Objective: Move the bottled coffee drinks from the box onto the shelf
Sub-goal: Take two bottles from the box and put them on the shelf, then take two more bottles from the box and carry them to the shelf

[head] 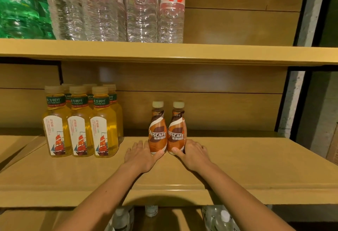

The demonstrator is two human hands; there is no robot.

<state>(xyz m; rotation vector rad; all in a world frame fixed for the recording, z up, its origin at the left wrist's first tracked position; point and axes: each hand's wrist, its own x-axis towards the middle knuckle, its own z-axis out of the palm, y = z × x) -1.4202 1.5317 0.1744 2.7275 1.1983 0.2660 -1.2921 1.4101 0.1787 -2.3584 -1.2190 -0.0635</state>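
Head view: my left hand point(142, 155) grasps the base of the left brown-and-orange plastic coffee bottle point(157, 135), my right hand point(192, 153) the right coffee bottle point(175, 135) — both upright, side by side on the tan wooden shelf point(237, 166); fingers curled round them, not yet released; the box is out of sight — what remains I cannot judge.

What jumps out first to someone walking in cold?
The left coffee bottle and the right coffee bottle stand side by side on the middle shelf, the left hand and right hand each holding one at its base. Yellow tea bottles cluster to their left; clear water bottles line the shelf above.
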